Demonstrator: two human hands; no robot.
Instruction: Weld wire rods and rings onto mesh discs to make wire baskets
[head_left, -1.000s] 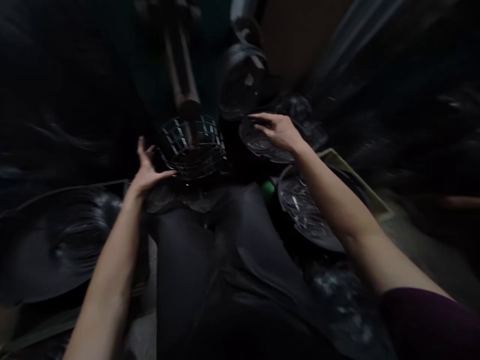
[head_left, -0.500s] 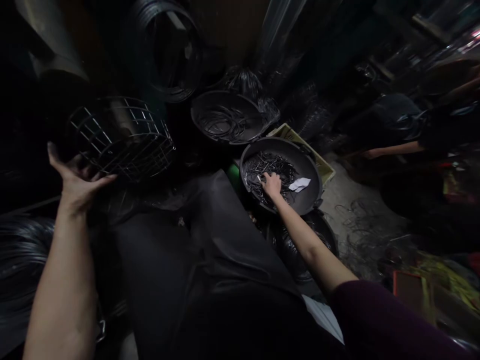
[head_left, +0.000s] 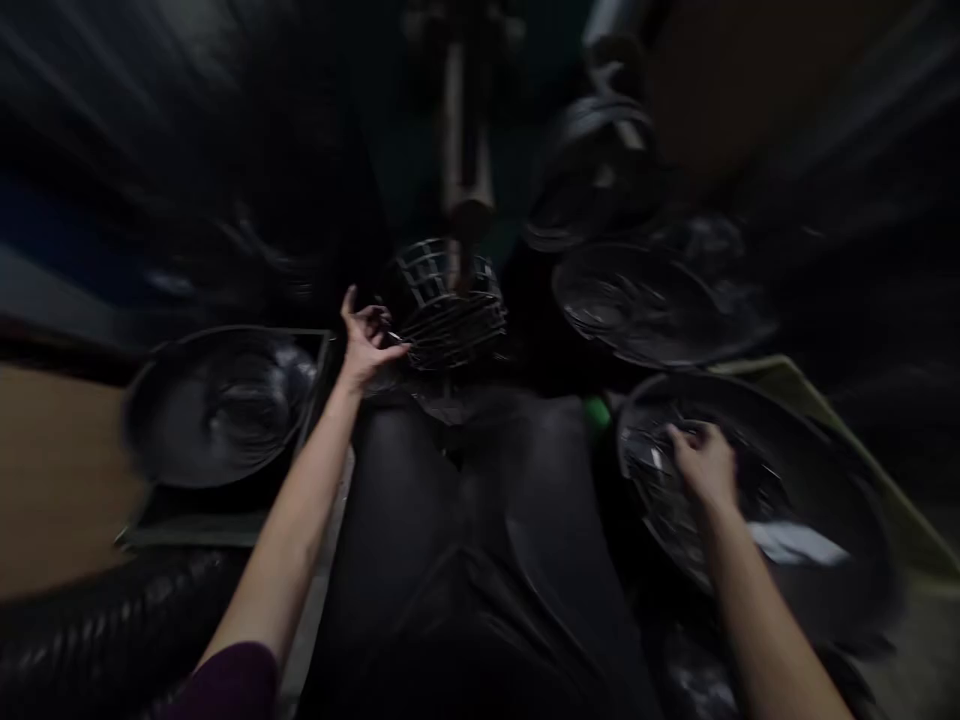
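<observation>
My left hand (head_left: 369, 345) has its thumb and fingers spread at the left side of a round wire basket (head_left: 454, 335). Its fingertips are close to the wires; whether they touch is too dark to tell. A rod-like machine part (head_left: 466, 225) points down into the basket. My right hand (head_left: 705, 465) is over a black basin (head_left: 840, 480) holding a heap of short thin metal pieces (head_left: 667, 490). Its fingers are curled together, and blur hides what is between them. A crumpled white paper or cloth (head_left: 799, 542) lies in that basin, beside my right wrist.
Behind the right basin stands another dark basin (head_left: 637, 310) with wire-like loops. On the left, a third basin (head_left: 225, 410) holds shiny coiled material. Wire coils (head_left: 577, 190) hang at the back. A yellow crate edge (head_left: 862, 440) shows under the right basin.
My view has swung left, so the basket sits nearer the middle and the left basin appears. My left hand stays beside the basket, my right over the metal pieces.
</observation>
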